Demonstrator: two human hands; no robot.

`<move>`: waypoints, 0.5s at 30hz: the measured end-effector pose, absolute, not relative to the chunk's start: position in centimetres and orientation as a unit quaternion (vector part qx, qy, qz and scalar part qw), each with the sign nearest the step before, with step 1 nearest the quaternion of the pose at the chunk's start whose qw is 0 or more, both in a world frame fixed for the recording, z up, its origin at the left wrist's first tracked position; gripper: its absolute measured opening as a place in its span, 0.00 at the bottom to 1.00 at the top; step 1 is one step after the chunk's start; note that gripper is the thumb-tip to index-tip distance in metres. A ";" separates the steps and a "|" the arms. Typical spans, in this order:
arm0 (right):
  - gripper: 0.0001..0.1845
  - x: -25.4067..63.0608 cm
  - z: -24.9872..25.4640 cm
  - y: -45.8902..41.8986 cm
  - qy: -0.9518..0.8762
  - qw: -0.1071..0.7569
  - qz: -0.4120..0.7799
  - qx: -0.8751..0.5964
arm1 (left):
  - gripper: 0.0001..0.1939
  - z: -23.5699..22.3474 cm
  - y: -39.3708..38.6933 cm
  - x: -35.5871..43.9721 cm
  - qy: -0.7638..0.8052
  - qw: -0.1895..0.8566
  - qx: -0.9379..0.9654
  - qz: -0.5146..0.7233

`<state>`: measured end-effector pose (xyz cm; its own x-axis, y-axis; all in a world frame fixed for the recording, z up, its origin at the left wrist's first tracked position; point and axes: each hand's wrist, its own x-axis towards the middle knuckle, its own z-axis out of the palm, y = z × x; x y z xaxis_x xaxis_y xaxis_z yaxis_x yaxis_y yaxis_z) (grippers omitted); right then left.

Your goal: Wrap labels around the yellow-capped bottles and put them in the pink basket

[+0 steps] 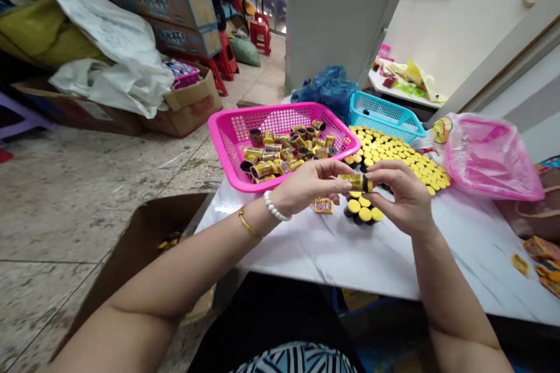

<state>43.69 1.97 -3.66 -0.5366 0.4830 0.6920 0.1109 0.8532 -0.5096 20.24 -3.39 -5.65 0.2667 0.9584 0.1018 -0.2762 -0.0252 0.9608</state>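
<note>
Between my two hands, above the white table (280,250), is a small yellow-labelled cylinder (351,181) with a black band and a yellow end, lying on its side. My left hand (315,183) pinches its labelled end; my right hand (400,195) has its fingers closed on the yellow-and-black end. Just below stand several black cylinders with yellow tops (353,206). A small printed packet (324,206) lies beside them, under my left hand. To the left, a pink basket (231,168) holds many yellow-labelled cylinders lying loose (280,154).
Behind my right hand stand rows of yellow-topped cylinders (406,157). A blue basket (389,116) and blue plastic bag (328,87) are at the back. A pink bag-lined basin (490,157) sits right, printed wrappers (545,256) near the right edge. A cardboard box (144,262) stands left of the table.
</note>
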 end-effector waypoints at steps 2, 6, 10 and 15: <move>0.20 43.6 -4.7 2.4 -0.856 0.455 0.170 -0.178 | 0.20 -6.5 -2.6 20.3 0.345 0.606 0.497 0.516; 0.23 43.1 -7.1 1.9 -0.863 0.466 0.098 -0.168 | 0.21 -8.3 -2.9 20.8 0.373 0.578 0.490 0.536; 0.23 42.7 -8.2 1.7 -0.863 0.465 0.098 -0.169 | 0.23 -8.7 -3.4 20.7 0.360 0.609 0.487 0.513; 0.17 42.0 -9.7 1.1 -0.813 0.472 0.240 -0.240 | 0.23 -9.1 -3.3 20.4 0.369 0.582 0.504 0.520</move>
